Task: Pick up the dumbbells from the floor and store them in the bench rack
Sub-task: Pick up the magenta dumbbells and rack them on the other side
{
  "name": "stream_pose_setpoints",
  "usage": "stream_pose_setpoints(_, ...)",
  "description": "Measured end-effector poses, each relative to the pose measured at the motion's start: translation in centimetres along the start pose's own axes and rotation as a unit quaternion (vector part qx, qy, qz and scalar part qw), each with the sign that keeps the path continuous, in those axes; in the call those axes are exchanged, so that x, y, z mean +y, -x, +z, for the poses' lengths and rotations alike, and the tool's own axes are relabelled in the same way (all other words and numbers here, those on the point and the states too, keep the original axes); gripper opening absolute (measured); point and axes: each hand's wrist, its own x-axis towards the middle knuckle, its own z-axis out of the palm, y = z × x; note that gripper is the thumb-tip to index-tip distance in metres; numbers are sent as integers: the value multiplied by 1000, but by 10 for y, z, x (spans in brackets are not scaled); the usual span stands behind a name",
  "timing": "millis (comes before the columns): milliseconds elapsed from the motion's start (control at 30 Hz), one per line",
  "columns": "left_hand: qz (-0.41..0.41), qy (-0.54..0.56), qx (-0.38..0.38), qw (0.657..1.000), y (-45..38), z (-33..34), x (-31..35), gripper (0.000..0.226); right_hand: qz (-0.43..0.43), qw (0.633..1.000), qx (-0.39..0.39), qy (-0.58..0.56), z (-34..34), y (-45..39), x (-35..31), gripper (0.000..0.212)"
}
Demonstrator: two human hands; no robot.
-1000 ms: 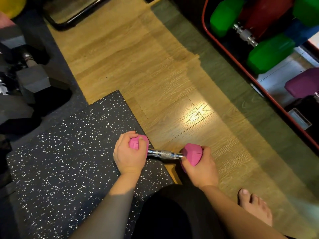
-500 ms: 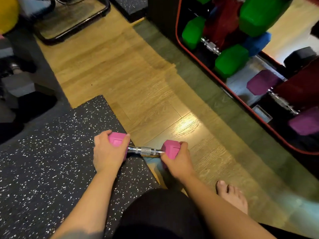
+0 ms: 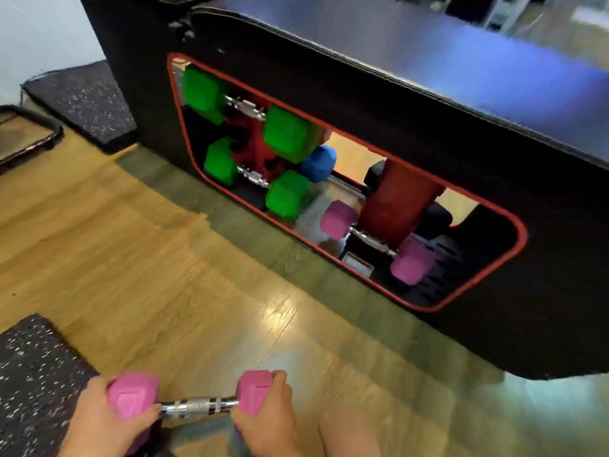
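Pink dumbbell (image 3: 194, 402) gripped at both heads, left hand (image 3: 99, 423), right hand (image 3: 267, 420), wrists cut off, motion-blurred.

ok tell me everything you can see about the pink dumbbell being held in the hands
The pink dumbbell has two hexagonal heads with a matte, rubbery-looking pink coating, joined by a shiny metal handle with a knurled middle and smooth rings. It lies roughly level, crosswise at the bottom of the view, above the wooden floor. The left hand grips its left head and the right hand grips its right head; the handle is bare between them. It is outside the bench rack.
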Motion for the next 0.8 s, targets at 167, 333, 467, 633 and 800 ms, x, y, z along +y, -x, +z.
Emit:
stream_pose_setpoints(167, 50, 49, -34, 997, -29, 57, 51, 95, 20, 990, 106, -86, -53, -11, 16, 73)
stream_pose_setpoints(333, 188, 45, -52, 980, -23, 85, 151, 73, 18, 953, 252, -168, -119, -14, -3, 71)
stream_pose_setpoints(467, 265, 57, -58, 961, -32, 94, 230, 77, -26, 905, 372, -207, -167, -16, -38, 80)
stream_pose_setpoints(633, 364, 76, -43, 927, -32, 92, 323, 80, -110, 844, 469, -235, -224, -19, -81, 83)
stream_pose_setpoints(800, 426, 123, -48, 895, -38, 92, 388, 75, -163, 808, 509, -247, -260, -21, -110, 85)
